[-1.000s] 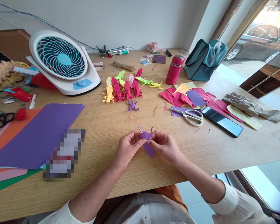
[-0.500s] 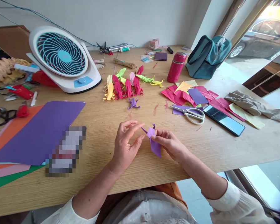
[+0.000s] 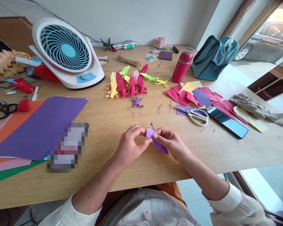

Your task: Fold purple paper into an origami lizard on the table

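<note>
Above the table's front part I hold a half-folded purple origami figure [image 3: 159, 145] between my two hands. My right hand [image 3: 171, 142] pinches its body, thumb on top, with the wide tail end hanging below. My left hand [image 3: 132, 142] is closed at the figure's other side, fingers curled on a thin folded limb and thumb near the body. Another thin limb with a bent tip points up between the hands. Beyond them, a finished purple origami frog [image 3: 137, 101] sits in front of several red, yellow, green and pink origami animals [image 3: 132, 85].
Scissors [image 3: 198, 116], a phone [image 3: 227, 122], red paper pieces [image 3: 179, 95] and a glove [image 3: 259, 110] lie to the right. Behind stand a red flask [image 3: 182, 67] and a teal bag [image 3: 214, 59]. At left are a fan [image 3: 68, 50] and coloured paper sheets [image 3: 40, 128].
My left fingers have gone from spread to curled, closing on a thin limb. The purple figure has turned, its tail end swinging right. The view has shifted slightly.
</note>
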A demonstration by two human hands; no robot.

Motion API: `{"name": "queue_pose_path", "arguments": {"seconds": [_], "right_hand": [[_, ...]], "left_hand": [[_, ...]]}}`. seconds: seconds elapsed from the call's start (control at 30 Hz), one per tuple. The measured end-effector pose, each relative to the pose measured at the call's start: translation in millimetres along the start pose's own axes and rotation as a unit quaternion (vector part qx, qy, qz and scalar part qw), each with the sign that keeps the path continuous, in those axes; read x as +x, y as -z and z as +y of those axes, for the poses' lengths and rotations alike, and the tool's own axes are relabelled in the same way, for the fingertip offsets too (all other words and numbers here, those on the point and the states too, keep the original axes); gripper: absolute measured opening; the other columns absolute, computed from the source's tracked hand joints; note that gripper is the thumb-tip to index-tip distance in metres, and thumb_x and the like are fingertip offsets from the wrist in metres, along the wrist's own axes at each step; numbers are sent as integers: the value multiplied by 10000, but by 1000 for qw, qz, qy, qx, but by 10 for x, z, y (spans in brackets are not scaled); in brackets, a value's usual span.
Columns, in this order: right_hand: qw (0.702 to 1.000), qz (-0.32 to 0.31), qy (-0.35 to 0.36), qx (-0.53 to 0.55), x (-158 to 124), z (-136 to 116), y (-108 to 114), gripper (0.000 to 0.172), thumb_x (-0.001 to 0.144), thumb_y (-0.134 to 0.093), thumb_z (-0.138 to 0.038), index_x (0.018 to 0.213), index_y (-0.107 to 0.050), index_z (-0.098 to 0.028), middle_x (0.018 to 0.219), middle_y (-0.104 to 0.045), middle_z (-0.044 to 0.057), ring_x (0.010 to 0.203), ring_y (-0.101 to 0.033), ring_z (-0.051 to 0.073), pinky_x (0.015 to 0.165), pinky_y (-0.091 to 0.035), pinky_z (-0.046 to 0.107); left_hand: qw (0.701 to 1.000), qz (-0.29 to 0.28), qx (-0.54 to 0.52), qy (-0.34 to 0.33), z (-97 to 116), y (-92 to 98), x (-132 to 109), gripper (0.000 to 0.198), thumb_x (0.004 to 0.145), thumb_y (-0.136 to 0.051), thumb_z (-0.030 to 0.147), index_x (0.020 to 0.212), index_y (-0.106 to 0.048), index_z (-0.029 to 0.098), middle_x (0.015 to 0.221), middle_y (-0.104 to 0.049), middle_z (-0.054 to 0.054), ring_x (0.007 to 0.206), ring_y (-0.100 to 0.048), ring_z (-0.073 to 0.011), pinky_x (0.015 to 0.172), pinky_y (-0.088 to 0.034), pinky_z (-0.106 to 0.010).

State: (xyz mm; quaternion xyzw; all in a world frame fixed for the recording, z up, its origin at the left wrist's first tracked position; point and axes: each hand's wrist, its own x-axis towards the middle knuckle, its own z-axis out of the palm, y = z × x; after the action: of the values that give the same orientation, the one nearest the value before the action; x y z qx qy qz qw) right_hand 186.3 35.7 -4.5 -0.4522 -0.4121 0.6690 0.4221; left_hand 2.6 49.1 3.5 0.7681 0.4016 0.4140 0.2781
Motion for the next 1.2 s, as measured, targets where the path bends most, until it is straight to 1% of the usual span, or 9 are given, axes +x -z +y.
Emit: {"name": "queue_pose_path", "arguments": {"seconds": [0.2,0.3,0.37,0.53,0.67,0.8,0.93,1.0,1.2], "right_hand": [[998,8,54,-29,37,101,5,435,689,-831,-558,791,-625,-188,673,-551,-23,609,-427,105,554,-314,248],[997,6,53,-62,55,159,29,446,720,-799,-579,842,-629,-185,694,-552,-18,620,-440,113,568,-322,256],[994,7,58,-91,59,190,44,436,752,-771,-582,849,-622,-183,700,-543,-18,619,-436,114,571,-320,259],[985,3,103,-135,44,206,55,391,796,-744,-547,782,-588,-189,698,-499,-22,627,-415,116,568,-316,257],[990,-12,76,-117,28,162,48,402,773,-768,-541,791,-588,-182,661,-494,-35,592,-398,107,546,-282,257],[993,-29,68,-91,28,120,46,410,784,-753,-554,806,-594,-176,652,-493,-42,570,-380,95,534,-258,255],[996,-18,31,-76,30,81,40,454,742,-772,-583,767,-583,-172,623,-474,-50,534,-351,80,507,-229,251],[998,-13,5,-58,25,49,34,480,718,-777,-605,733,-568,-174,597,-450,-58,507,-321,70,489,-201,250],[999,-7,-38,-11,8,-47,32,501,669,-799,-608,667,-535,-183,549,-401,-73,472,-247,55,469,-127,256]], "left_hand": [[990,-4,-61,128,-20,-54,-27,80,831,-738,255,810,-723,179,785,-726,-10,743,-654,-149,717,-497,-245],[972,-35,-127,197,-43,-39,-20,133,832,-725,299,860,-750,171,806,-764,-23,723,-675,-158,677,-507,-241],[963,-53,-156,214,-57,-27,-17,151,838,-707,301,890,-756,168,837,-776,-31,734,-686,-162,680,-512,-240],[974,-42,-128,184,-75,-25,-28,132,844,-699,298,861,-733,172,775,-735,-5,667,-625,-129,636,-468,-221],[986,-27,-74,150,-76,-29,-30,153,858,-694,292,765,-675,171,724,-654,12,662,-565,-118,627,-428,-221],[996,-21,-30,87,-50,-33,-35,201,873,-684,241,704,-596,178,701,-581,24,682,-540,-117,662,-422,-226],[1000,-5,-11,23,-9,-49,-47,72,871,-652,132,837,-617,186,826,-626,-3,780,-590,-134,743,-464,-240],[1000,2,-6,-7,8,-50,-50,101,877,-615,92,912,-627,186,898,-653,-27,855,-613,-150,798,-481,-259],[999,4,-5,-39,47,-29,-55,112,930,-560,117,930,-644,191,879,-670,-32,850,-625,-156,789,-492,-271]]}}
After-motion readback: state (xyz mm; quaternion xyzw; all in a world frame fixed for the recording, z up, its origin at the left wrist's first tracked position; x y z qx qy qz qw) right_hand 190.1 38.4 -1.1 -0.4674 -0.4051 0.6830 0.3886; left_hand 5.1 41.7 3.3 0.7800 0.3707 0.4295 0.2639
